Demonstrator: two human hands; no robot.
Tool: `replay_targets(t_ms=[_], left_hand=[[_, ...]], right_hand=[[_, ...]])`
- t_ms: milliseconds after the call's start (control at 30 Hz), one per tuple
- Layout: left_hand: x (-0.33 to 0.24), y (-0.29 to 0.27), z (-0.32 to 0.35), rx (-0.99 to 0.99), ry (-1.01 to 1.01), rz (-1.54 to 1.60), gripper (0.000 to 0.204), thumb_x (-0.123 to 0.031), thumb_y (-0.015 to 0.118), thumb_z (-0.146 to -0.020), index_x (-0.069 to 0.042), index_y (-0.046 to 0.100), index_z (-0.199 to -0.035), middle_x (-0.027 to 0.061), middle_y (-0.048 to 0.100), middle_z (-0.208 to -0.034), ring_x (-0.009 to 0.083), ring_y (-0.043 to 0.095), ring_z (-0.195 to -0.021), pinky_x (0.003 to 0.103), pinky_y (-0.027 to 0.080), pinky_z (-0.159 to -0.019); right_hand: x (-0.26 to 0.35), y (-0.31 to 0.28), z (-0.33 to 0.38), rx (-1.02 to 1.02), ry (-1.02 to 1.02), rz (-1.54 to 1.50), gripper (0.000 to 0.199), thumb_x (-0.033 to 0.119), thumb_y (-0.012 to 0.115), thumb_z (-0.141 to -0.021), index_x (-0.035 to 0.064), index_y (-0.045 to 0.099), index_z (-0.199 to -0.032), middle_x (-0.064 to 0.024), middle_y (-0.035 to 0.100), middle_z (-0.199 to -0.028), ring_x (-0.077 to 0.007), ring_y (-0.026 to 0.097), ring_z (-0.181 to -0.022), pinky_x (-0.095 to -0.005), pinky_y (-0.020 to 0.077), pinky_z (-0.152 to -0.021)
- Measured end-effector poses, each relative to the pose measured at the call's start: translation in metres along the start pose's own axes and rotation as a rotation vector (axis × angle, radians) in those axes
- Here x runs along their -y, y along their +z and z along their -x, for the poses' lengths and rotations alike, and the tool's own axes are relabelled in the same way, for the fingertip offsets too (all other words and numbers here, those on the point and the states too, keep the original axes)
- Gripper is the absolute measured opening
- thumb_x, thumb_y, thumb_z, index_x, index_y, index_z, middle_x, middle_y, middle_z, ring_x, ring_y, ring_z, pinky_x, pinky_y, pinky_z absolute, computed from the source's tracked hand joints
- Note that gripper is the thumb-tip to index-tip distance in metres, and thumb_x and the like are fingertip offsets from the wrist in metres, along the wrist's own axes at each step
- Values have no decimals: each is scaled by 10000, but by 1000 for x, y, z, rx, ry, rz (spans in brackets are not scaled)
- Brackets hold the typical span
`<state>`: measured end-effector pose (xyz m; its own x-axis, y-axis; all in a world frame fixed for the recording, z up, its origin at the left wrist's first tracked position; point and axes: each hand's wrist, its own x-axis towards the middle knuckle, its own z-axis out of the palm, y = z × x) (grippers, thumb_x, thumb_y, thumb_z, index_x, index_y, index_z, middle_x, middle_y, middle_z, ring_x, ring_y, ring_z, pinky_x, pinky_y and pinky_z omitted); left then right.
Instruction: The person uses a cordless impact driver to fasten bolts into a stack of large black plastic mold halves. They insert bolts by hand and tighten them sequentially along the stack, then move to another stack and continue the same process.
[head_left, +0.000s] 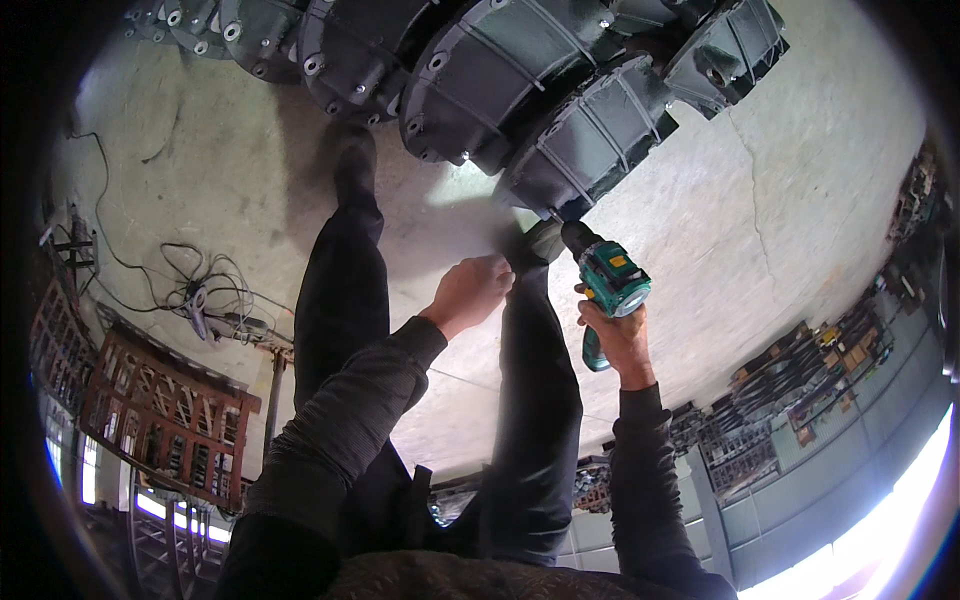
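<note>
My right hand (617,335) is wrapped round the grip of a green and black cordless drill (610,272). The drill's nose points up and left, its tip at the lower edge of a dark ribbed metal casting (585,140). Whether the tip touches the casting I cannot tell. My left hand (472,292) is closed in front of my right leg, left of the drill, its fingers drawn together. What those fingers hold, if anything, is too small to make out.
More dark castings (470,80) with bolt holes stand in a row across the far side. Tangled black cables (205,290) lie on the concrete floor at left, near a rusty brown metal rack (165,410). Stacked metal parts (740,440) line the wall at right.
</note>
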<state>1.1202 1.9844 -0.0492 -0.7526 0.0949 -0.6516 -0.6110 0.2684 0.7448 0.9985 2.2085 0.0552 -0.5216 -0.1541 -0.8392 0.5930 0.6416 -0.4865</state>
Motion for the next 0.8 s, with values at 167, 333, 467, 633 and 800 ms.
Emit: replay_targets(t_ms=[167,333,467,633,800], left_hand=[[3,-6,3,26,-88,8,187,-194,606,-1029,-29,678,-1076,181,752,-1050,380,735,-937,462,594,-788],[3,-12,1,-29,83,-42,220,-233,618,-1024,-22,671,-1056,204,741,-956,418,719,-906,497,564,-771],[-5,-18,3,-14,-103,90,214,-226,620,-1022,-23,682,-1042,185,750,-955,404,725,-884,485,572,-769],[-7,-23,4,-9,-122,85,235,-251,599,-1022,-36,693,-1025,183,755,-961,396,730,-887,486,575,-774],[-2,-24,4,-24,-155,25,264,-274,583,-1007,-41,706,-1026,195,761,-992,398,735,-915,498,574,-800]], right_hand=[[6,-20,2,35,58,-117,452,-20,743,-868,3,641,-1308,-103,760,-1153,-133,693,-798,-307,594,-732],[-1,-9,-5,-6,82,86,429,7,751,-867,-3,646,-1283,-119,760,-1144,-147,698,-803,-314,591,-723],[-6,12,9,-66,59,121,384,4,721,-872,-22,668,-1251,-102,763,-1107,-142,704,-792,-324,592,-712],[18,16,47,-125,88,-55,370,-6,701,-893,-16,656,-1260,-116,761,-1125,-154,704,-758,-325,604,-707],[41,54,48,-44,95,-249,373,-28,728,-916,5,643,-1278,-112,762,-1134,-147,714,-781,-309,604,-725]])
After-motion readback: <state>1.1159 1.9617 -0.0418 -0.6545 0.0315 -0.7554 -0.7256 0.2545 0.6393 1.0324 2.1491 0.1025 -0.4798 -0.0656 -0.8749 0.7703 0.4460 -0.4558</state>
